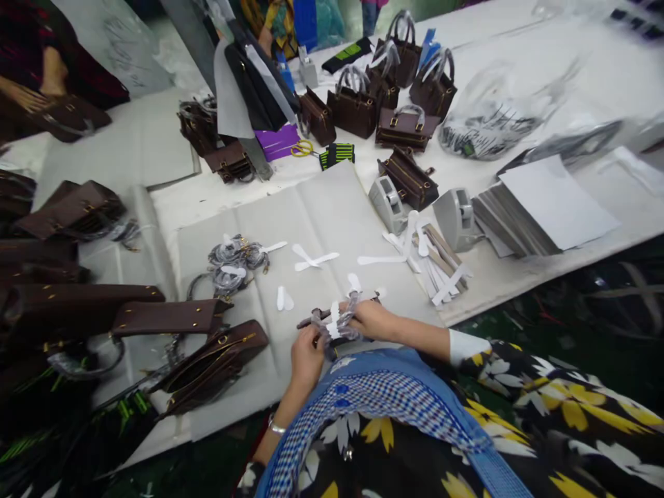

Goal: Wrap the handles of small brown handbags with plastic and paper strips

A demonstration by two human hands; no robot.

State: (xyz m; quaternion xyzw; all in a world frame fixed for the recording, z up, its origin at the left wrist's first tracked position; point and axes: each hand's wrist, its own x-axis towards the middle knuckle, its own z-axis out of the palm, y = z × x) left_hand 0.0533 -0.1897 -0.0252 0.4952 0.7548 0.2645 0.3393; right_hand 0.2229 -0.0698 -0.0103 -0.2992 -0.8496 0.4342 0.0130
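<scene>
Close against my apron, a small dark brown handbag (307,321) with plastic-wrapped handles (351,308) is mostly hidden by my hands and body. My left hand (307,356) has its fingers closed on the near left side of the bag. My right hand (371,320) is bent around the right handle, its fingertips by a white paper strip (334,319) between the handles. Just beyond lie a folded white strip (283,299), two crossed white strips (314,259) and a bundle of plastic-wrapped straps (233,261).
Brown handbags (218,363) crowd the left side, and several more (353,111) stand at the back. Two grey tape dispensers (387,203), a pile of white strips (440,273) and stacked grey sheets (519,218) are at right. A person's hands (31,97) rest on a bag at far left.
</scene>
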